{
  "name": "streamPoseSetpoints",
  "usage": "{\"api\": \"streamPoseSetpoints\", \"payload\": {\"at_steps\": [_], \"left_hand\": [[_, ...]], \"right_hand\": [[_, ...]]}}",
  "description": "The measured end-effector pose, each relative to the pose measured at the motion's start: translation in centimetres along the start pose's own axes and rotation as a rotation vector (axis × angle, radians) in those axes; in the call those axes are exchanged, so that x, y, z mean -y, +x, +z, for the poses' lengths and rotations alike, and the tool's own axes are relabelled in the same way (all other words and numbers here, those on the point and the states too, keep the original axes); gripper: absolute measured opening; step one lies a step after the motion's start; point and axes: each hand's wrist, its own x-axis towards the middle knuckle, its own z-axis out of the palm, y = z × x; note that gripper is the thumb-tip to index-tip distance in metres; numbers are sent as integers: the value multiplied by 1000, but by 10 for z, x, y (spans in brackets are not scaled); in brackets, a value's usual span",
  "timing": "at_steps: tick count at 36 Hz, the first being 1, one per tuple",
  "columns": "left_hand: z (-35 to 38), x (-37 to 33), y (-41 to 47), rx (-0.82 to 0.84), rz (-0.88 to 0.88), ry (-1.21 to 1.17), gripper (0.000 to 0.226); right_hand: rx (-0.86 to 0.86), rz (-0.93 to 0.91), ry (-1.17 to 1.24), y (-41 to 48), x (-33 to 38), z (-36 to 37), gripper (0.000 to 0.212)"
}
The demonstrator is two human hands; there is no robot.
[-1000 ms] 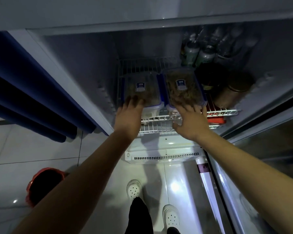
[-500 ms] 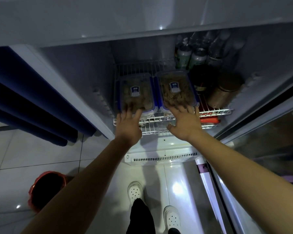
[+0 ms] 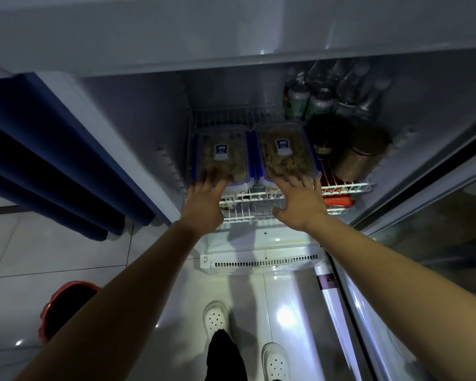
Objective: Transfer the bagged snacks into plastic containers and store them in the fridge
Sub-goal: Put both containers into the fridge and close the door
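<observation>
Down on the fridge's (image 3: 138,119) wire shelf (image 3: 346,187) I've got both plastic containers side by side, blue clips along their edges, brown snacks showing through the clear lids. Left container (image 3: 221,158) sits toward the fridge's left wall, and the right container (image 3: 286,149) is just beside it, the two nearly touching. My left hand (image 3: 205,200) is flat and spread, fingers straight, with the tips on the near end of the left container's lid; they're a bit blurred, so I can't say how firmly they press. My right hand (image 3: 300,204) is likewise flat, fingers straight and fanned, with the tips at the front edge of the right container. Neither hand grips anything. Behind the right container stand a couple of green cans (image 3: 308,101) and some bottles, with a brown tin (image 3: 360,158) leaning to its right on the same shelf. Below, white shoes (image 3: 215,320) stand on the glossy tiled floor, a red bucket (image 3: 66,309) off to the left.
</observation>
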Motion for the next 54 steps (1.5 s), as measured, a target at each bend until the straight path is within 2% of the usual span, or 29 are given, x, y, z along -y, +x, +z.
{"api": "streamPoseSetpoints", "payload": {"at_steps": [6, 10, 14, 19, 22, 26, 31, 34, 37, 40, 43, 46, 50, 54], "left_hand": [[-11, -19, -13, 130, -107, 82, 90], [-26, -43, -39, 124, -95, -32, 97], [-43, -85, -75, 106, -54, -188, 96], [-49, -145, -125, 54, 127, -370, 91], [-48, -186, -150, 62, 201, -417, 86], [-50, -233, -173, 76, 322, -490, 80], [-78, -301, -179, 29, 591, -516, 79], [-95, -348, -179, -6, 757, -453, 75], [-108, -397, -182, -12, 904, -293, 86], [-115, -449, -185, -96, 1041, -95, 98], [-113, -493, -190, -139, 1117, 47, 97], [-101, -506, -196, -111, 1123, 163, 95], [-97, -498, -197, -143, 1153, 135, 97], [-104, -485, -202, -104, 1182, 131, 97]], "right_hand": [[97, 1, -2, -15, -1, -16, 85], [8, -28, 106, -61, -7, -24, 88], [-107, 27, 300, -132, -15, -40, 84], [-303, 127, 519, -234, -25, -72, 76], [-368, 140, 577, -289, -32, -90, 63], [-461, 164, 579, -351, -41, -112, 60], [-601, 183, 487, -413, -52, -145, 58], [-694, 247, 404, -446, -56, -160, 60], [-780, 349, 361, -477, -56, -168, 58], [-856, 442, 305, -506, -52, -170, 56], [-916, 551, 227, -530, -47, -170, 57], [-888, 730, 148, -551, -46, -167, 60], [-673, 1007, 69, -570, -61, -163, 69], [-533, 1097, 16, -578, -63, -152, 71]]}}
